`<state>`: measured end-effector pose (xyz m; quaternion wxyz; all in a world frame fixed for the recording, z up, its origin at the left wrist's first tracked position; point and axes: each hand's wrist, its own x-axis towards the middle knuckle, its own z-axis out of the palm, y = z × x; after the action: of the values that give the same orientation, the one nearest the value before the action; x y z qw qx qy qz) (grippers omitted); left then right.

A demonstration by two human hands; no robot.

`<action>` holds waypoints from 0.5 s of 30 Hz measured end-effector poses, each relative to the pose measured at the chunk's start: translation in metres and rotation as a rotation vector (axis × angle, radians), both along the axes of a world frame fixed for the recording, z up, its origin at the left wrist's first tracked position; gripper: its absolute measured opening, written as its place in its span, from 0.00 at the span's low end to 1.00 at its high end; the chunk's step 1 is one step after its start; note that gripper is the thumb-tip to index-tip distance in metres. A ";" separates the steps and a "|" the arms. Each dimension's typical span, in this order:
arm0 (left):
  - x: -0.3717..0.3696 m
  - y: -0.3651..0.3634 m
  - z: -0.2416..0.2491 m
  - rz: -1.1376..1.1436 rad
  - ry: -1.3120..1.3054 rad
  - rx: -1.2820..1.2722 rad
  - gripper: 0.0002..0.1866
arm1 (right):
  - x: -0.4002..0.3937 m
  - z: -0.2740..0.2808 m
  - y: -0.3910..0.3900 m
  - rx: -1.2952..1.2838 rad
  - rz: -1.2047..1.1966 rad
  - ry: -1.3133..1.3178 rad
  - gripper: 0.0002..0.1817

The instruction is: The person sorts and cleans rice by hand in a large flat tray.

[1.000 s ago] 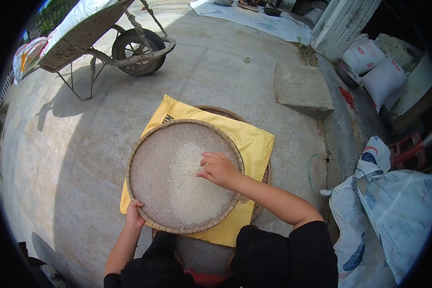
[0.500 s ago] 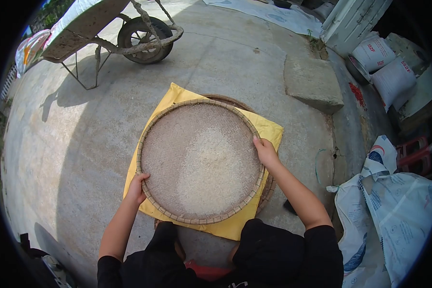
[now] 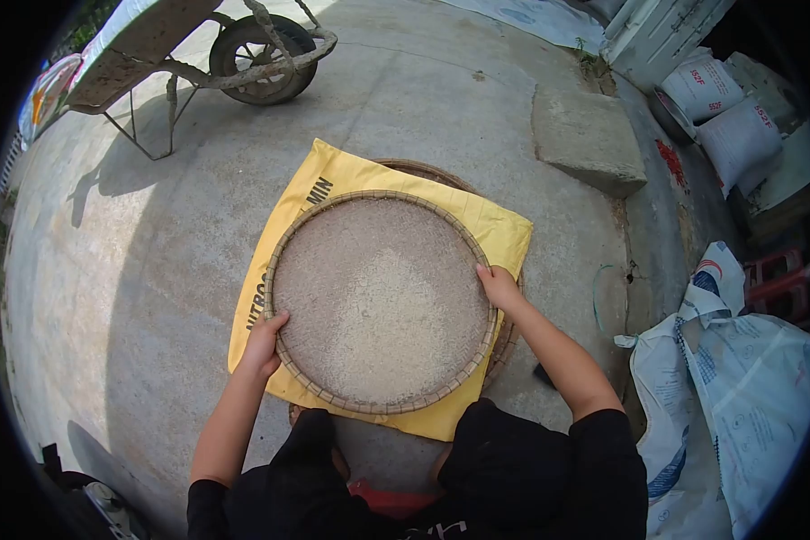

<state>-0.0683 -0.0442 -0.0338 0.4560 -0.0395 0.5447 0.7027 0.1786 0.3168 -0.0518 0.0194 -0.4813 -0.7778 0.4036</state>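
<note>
Between my two hands is a round woven winnowing basket [image 3: 382,408] with a bamboo rim. Pale grains [image 3: 391,315], which look like rice, lie in a heap from its middle toward the near side. My left hand [image 3: 265,342] grips the rim at the left, thumb over the edge. On the right side of the rim my right hand [image 3: 498,286] is closed in the same way. Beneath the basket lies a yellow sack [image 3: 495,229] with dark printed letters. Another round basket [image 3: 423,169] shows partly under the sack, mostly hidden.
A wheelbarrow [image 3: 265,63] stands on the concrete floor at the upper left. To the right are a concrete block [image 3: 588,139], white filled sacks [image 3: 740,144] and a metal basin [image 3: 675,117]. Large printed plastic sacks [image 3: 756,387] lie at the lower right, beside a red plastic stool [image 3: 778,279].
The basket has shifted slightly right, uncovering printed letters on the yellow sack. My left hand has moved up and right with the rim. The grain heap has changed shape, drawing toward the middle.
</note>
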 end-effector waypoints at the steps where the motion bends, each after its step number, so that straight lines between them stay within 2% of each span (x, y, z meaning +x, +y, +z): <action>1: 0.010 0.004 -0.011 0.034 0.043 0.019 0.22 | -0.003 0.003 -0.003 -0.004 0.000 0.008 0.28; 3: 0.000 -0.008 -0.017 0.019 0.044 -0.011 0.23 | -0.003 0.014 -0.008 0.079 -0.026 0.006 0.28; 5: -0.022 -0.022 -0.013 -0.053 -0.156 -0.005 0.26 | -0.003 0.016 -0.019 0.160 0.042 0.052 0.28; 7: -0.008 -0.018 -0.009 -0.101 -0.167 0.037 0.26 | 0.006 0.018 -0.019 0.075 0.104 -0.039 0.27; 8: 0.009 -0.009 -0.013 -0.054 -0.109 0.005 0.24 | 0.007 0.018 -0.007 0.025 -0.004 -0.088 0.26; 11: 0.005 -0.008 -0.024 0.005 -0.047 -0.004 0.23 | 0.005 0.029 -0.015 0.133 0.000 -0.041 0.26; 13: -0.012 -0.018 -0.019 -0.056 -0.248 0.002 0.25 | 0.003 0.034 -0.021 0.185 0.039 -0.003 0.26; 15: 0.009 -0.012 -0.019 -0.025 -0.216 -0.004 0.25 | 0.002 0.034 -0.009 0.071 0.052 -0.023 0.26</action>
<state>-0.0594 -0.0562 -0.0527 0.5207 -0.1092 0.4940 0.6876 0.1808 0.3074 -0.0179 0.0170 -0.4647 -0.8040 0.3707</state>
